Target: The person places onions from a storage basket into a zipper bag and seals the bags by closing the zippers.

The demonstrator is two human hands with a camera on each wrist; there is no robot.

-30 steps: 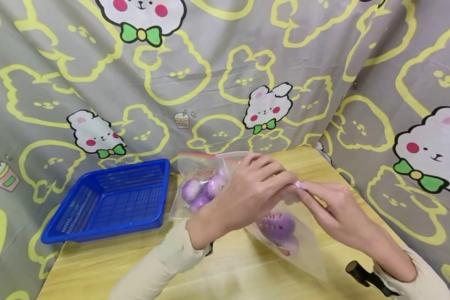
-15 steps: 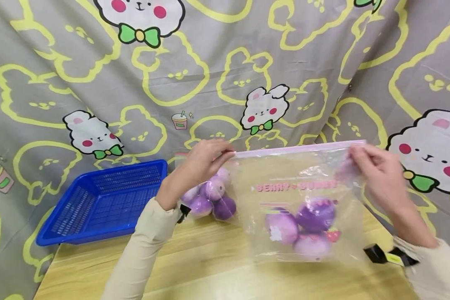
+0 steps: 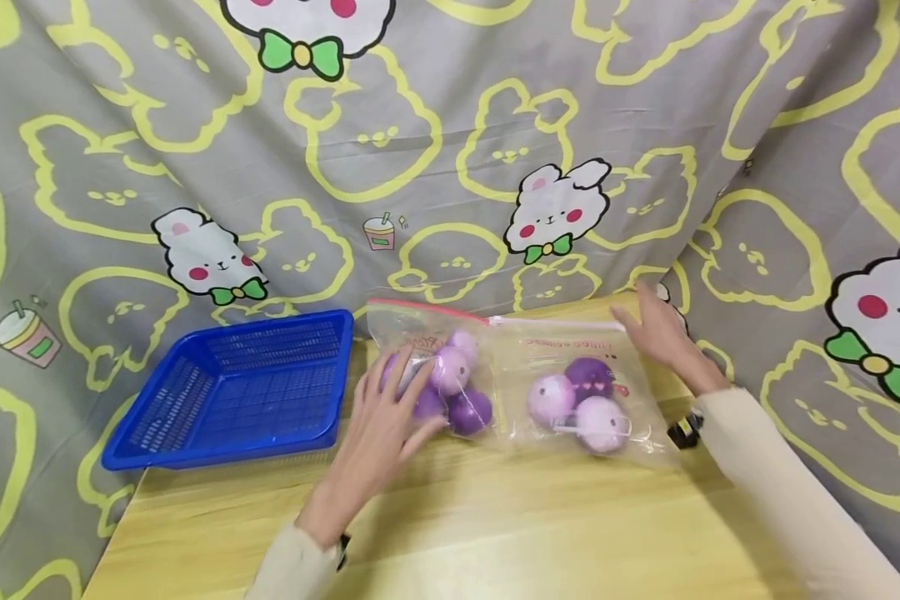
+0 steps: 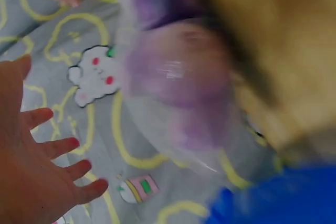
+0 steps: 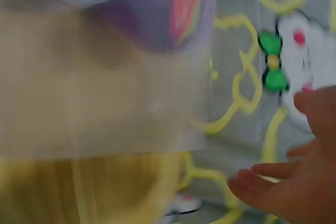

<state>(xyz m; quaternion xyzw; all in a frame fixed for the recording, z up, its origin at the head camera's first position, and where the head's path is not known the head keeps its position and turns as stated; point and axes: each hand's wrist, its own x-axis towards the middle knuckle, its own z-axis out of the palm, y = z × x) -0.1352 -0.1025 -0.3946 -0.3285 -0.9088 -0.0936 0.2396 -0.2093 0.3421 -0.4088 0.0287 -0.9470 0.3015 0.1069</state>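
Note:
Two clear zip bags lie side by side on the table, each with round purple and lilac balls inside. The left bag (image 3: 397,327) has a red top strip and holds several balls (image 3: 470,412). Three balls (image 3: 602,423) are in the right bag (image 3: 513,367), whose strip is pale pink. My left hand (image 3: 381,427) is spread at the left bag's near-left side; whether it touches the plastic cannot be told. Beside the right bag's far-right corner is my right hand (image 3: 658,327), fingers extended. Both wrist views show relaxed, unclosed hands, the left hand (image 4: 42,150) and right hand (image 5: 294,166).
A blue plastic basket (image 3: 228,454) stands on the left of the wooden table (image 3: 495,533). A grey patterned curtain (image 3: 420,167) rises behind the table and along its right side.
The right bag was gripped at its mouth, then stretched out upright between both hands. Now it lies on the table, let go. My left hand has moved left to the other bag.

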